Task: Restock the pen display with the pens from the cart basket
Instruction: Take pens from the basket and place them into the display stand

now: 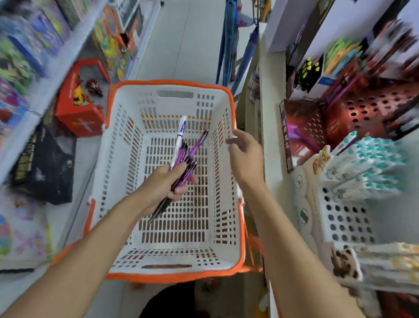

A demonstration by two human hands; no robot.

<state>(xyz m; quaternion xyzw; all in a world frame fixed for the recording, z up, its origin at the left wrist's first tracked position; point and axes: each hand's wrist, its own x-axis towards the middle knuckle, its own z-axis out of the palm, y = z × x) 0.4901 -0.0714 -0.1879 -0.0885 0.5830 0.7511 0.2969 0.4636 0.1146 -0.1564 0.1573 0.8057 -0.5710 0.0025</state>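
A white cart basket (pixel 132 164) with an orange rim fills the middle of the view. My left hand (pixel 166 183) hovers over it, closed around a bundle of pens (pixel 186 155): several purple ones and one white one pointing away from me. My right hand (pixel 245 154) is at the basket's right rim, fingers loosely curled, nothing in it. On the shelf to the right stands the pen display: a red perforated holder (pixel 363 113) with a purple pen, and a white perforated holder (pixel 342 220) packed with teal-capped pens (pixel 371 165). The basket floor under my hand looks bare.
A shelf of colourful packaged toys (pixel 14 64) runs along the left. A red box (pixel 81 103) and a black box (pixel 46 165) sit on the floor beside the basket. Umbrellas (pixel 233 41) hang beyond it. The aisle floor (pixel 183 33) stretches ahead.
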